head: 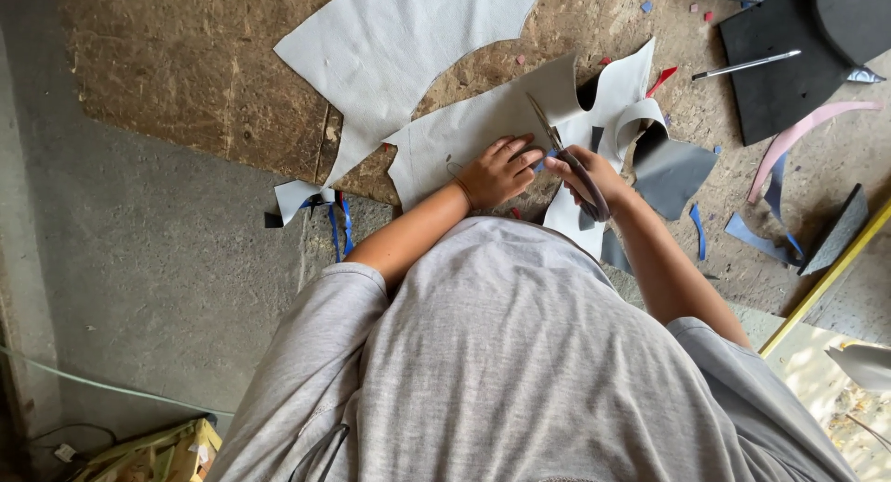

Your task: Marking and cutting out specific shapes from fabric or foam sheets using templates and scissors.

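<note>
My right hand [594, 173] grips a pair of dark-handled scissors [553, 139], blades pointing away from me into a light grey sheet of material [464, 134] lying on a brown chipboard [186, 64]. My left hand [498, 171] rests flat on that sheet just left of the blades, fingers pressing it down. A curled strip of the same grey material [640, 120] lifts up to the right of the scissors, showing its dark underside.
A larger grey cut piece [399, 37] lies further away. Black sheets [789, 55] with a pen [745, 66] on them sit at the upper right. Pink and blue offcuts [798, 129] and a yellow bar [826, 278] lie to the right; grey and blue scraps [316, 204] to the left.
</note>
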